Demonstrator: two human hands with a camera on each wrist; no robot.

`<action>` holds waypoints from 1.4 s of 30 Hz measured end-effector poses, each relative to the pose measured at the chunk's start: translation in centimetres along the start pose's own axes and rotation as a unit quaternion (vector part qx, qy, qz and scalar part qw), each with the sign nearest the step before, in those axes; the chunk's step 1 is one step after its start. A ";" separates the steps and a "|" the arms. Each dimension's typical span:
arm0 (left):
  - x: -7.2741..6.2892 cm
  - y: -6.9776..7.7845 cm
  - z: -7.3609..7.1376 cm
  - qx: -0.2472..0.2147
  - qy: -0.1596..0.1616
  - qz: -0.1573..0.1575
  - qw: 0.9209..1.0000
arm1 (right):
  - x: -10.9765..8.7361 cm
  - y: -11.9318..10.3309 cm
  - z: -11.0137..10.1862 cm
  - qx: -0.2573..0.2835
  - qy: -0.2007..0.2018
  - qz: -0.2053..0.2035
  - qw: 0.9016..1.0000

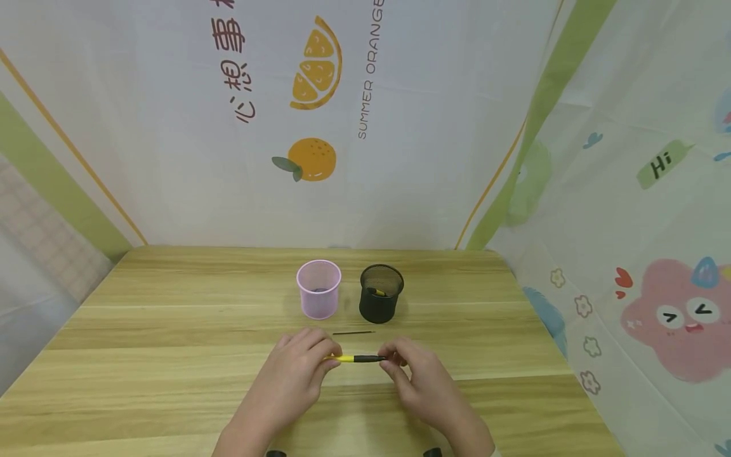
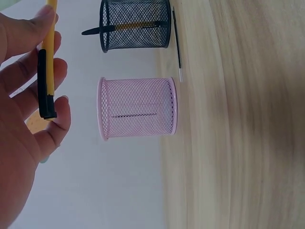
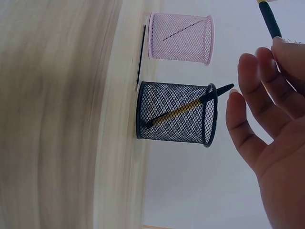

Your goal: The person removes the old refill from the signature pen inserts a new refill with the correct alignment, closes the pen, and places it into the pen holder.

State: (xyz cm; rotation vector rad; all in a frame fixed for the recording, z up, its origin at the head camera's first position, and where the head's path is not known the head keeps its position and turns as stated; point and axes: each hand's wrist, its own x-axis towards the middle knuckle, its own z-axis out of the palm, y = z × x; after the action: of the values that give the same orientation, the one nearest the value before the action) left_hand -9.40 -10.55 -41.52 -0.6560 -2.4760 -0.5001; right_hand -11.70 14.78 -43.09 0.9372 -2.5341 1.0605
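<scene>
A yellow and black pen lies level between the two hands, above the table. My left hand grips its yellow barrel, where a black clip shows in the left wrist view. At the other end, my right hand pinches the black tip between thumb and fingers; its other fingers are spread in the right wrist view. Just beyond the pen, a thin dark pen refill with a pale end lies on the wooden table.
Behind the refill stand a pink mesh cup and, to its right, a black mesh cup. A thin dark stick is inside the pink one. Another yellow and black pen leans in the black one. Printed cloth hangs behind the table.
</scene>
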 end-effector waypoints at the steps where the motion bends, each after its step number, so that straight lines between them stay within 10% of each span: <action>1: 0.0 0.0 0.0 -0.003 0.000 0.000 1.000 | 0.0 0.0 0.0 0.000 -0.001 0.001 1.000; 26: -0.1 0.2 0.3 -0.010 -0.012 -0.016 1.000 | -0.2 0.1 0.3 0.018 -0.009 -0.004 1.000; 42: -0.6 -0.8 -0.2 -0.104 -0.105 -0.107 0.983 | -0.2 0.4 0.3 -0.017 0.060 -0.037 0.997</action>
State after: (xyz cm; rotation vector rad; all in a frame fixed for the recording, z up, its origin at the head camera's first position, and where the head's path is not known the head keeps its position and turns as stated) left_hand -9.37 -11.50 -41.87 -0.5477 -2.7340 -0.8186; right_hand -11.81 14.87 -43.67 0.9221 -2.3949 1.0170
